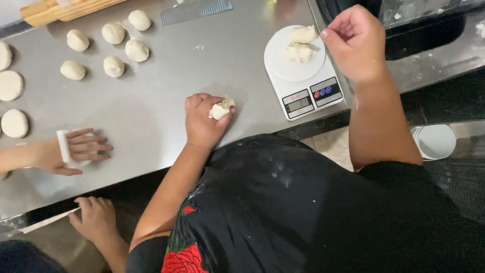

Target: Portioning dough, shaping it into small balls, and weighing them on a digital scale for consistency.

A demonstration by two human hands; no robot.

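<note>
Left hand [202,121] clamped around a small dough lump [221,108], pressing it on the steel worktop [166,101] just left of the white kitchen scale [303,71]. Right hand [356,43] hovers over the scale's right edge, fingers curled in; whether it pinches anything, cannot tell. Dough looks soft, light, tacky, easily dented; best cupped from above in the palm. Two more dough pieces [300,45] on the scale's round plate. Scale front: grey display, red and blue buttons. Rolled dough balls [113,50] far left.
</note>
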